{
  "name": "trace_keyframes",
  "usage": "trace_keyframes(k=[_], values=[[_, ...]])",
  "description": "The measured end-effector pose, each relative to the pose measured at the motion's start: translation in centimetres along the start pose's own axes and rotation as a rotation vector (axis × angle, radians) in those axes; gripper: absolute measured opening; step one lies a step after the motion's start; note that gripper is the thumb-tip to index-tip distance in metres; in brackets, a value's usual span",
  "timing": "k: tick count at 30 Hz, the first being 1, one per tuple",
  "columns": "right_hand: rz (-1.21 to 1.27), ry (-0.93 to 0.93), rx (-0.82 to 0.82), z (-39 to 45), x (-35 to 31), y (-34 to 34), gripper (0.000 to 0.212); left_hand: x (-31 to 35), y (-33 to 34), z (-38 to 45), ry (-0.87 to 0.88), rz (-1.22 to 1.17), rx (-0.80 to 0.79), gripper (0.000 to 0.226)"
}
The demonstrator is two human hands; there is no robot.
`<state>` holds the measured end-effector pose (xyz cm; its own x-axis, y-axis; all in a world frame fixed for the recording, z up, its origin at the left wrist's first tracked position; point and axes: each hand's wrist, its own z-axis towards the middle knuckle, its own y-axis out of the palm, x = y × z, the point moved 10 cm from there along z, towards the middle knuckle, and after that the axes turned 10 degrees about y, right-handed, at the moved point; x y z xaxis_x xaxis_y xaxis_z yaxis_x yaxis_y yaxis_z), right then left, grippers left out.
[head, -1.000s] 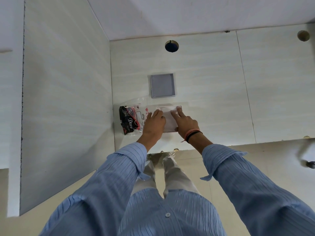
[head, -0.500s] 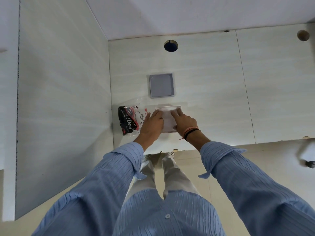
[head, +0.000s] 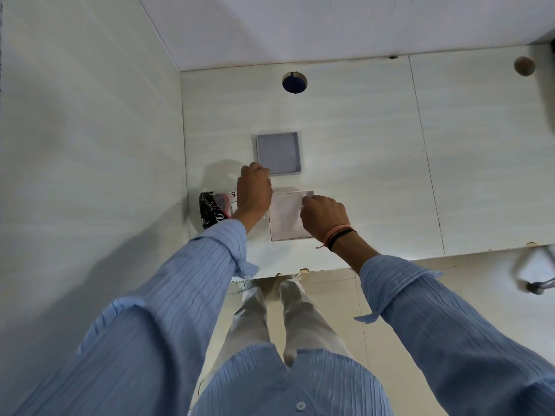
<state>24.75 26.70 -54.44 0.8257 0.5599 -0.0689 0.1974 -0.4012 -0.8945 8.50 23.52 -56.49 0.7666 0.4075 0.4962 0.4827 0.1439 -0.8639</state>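
Seen on my feed: the right hand curls its fingertips over the top right edge of the white square piece, which lies flat on the pale counter just below a grey square. The left hand is bunched at the grey square's corner, and I cannot tell if it holds anything. The piece looks thin, light and stiff, so I judge an edge pinch the best hold

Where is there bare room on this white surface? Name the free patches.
Widest: the bare stretch right of the grey square tile and white square pad, up to the seam. Also between the tile and the blue round plug. Crowded: left corner, with the black-and-red packet, left hand and right hand.
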Motion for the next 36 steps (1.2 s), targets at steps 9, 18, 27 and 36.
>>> trace_keyframes(k=[9,18,27,36], values=[[0.054,-0.025,-0.037,-0.1,0.8,0.3,0.025,-1.8,1.9,2.2,0.025,0.126,-0.155,0.020],[0.687,0.184,0.177,1.5,4.8,-3.8,0.033,0.7,-4.1,3.0,-0.062,-0.541,0.073,0.020],[1.283,0.291,-0.044,2.5,6.2,-4.0,0.046,2.5,-4.9,-0.1,-0.287,-1.198,-0.012,0.012],[1.287,0.514,-0.093,-1.1,6.8,0.4,0.022,0.7,0.6,-5.3,-0.665,-1.243,-0.031,0.007]])
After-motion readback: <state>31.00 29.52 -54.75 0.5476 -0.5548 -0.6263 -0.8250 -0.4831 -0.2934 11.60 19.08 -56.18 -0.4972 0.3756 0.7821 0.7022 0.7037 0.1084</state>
